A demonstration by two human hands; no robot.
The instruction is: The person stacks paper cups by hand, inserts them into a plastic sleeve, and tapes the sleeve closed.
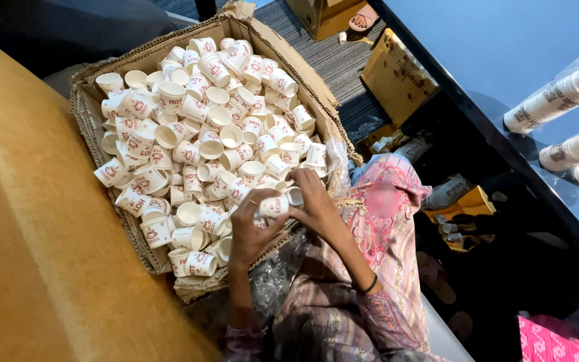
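A worn cardboard box (83, 114) sits in front of me, heaped with several small white paper cups (199, 127) printed in red. At its near edge both my hands hold cups between them. My left hand (249, 231) grips one end of a short stack of paper cups (274, 205). My right hand (315, 201) closes over the other end, fingers curled on the cups. A dark band circles my right wrist. My lap in patterned pink cloth lies just below the hands.
A tan surface (28, 255) fills the left side. Clear plastic sleeves of stacked cups (557, 94) lie on a blue table (504, 40) at right. Brown cartons (397, 74) stand on the grey floor beyond the box, and a person's foot (363, 19) shows at the top.
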